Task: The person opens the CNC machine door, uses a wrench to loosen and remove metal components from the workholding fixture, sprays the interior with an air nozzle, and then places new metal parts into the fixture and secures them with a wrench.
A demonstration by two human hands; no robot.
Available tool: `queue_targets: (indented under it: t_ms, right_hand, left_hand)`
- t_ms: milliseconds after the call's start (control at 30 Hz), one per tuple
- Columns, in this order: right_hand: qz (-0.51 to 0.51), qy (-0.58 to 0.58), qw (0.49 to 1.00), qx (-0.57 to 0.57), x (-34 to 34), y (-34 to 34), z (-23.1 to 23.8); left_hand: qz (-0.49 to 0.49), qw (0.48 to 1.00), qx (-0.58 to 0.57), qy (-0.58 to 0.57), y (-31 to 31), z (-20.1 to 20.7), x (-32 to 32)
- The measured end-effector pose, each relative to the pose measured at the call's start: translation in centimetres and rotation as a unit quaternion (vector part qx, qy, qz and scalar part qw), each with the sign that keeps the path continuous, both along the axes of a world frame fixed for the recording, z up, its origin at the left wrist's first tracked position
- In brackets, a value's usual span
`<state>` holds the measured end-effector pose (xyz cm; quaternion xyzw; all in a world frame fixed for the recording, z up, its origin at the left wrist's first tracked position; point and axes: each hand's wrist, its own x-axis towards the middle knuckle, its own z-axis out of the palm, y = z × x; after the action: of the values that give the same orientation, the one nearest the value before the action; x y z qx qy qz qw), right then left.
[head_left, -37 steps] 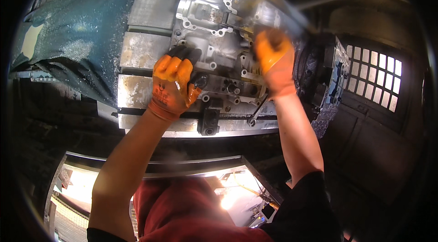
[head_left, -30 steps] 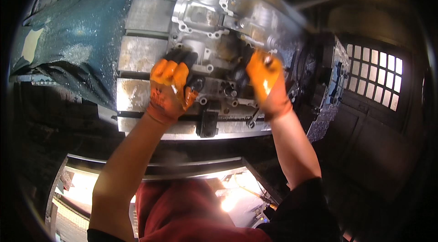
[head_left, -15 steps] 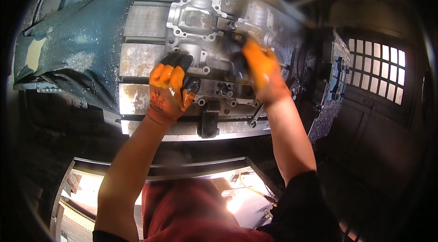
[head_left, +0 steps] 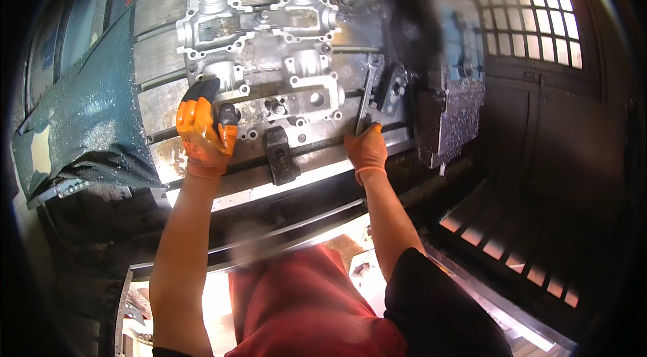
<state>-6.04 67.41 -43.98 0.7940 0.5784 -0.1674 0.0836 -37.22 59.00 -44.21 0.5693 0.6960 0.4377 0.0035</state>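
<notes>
Gripping the lower left metal casting [head_left: 225,74] by its left end is my left hand [head_left: 202,131], in an orange glove with dark fingertips. Its fingers lie over the casting, with the thumb apart near the lower edge. My right hand [head_left: 367,149], in an orange glove, is closed round the lower end of a wrench [head_left: 368,91]. The wrench points away from me, right of the lower right casting [head_left: 313,91]. Two more silver castings, an upper left one [head_left: 195,32] and an upper right one [head_left: 327,17], sit farther back on the slotted metal table [head_left: 159,64].
A black clamp block [head_left: 282,158] stands at the table's front edge. Another dark clamp piece [head_left: 393,89] lies right of the wrench. Bolts with nuts rise between the castings. A green cover [head_left: 94,108] with metal chips hangs at left; a machine part [head_left: 451,114] stands at right.
My right hand has moved from over the right-hand castings toward me and now holds the wrench. The lower right casting has come into view. My left hand stays at its casting; the view has shifted.
</notes>
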Motion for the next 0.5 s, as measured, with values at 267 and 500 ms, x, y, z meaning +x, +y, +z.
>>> queue_targets:
  t_ms: [267,500]
  right_hand:
    - [0.046,0.431,0.900,0.050,3.5,-7.9,8.7]
    - [0.573,0.244,0.775,-0.108,-1.2,-5.3,19.0]
  left_hand:
    - [0.010,0.998,0.056,0.003,-1.8,2.9,0.2]
    - [-0.331,0.856,-0.362,0.162,-10.1,13.2,5.4]
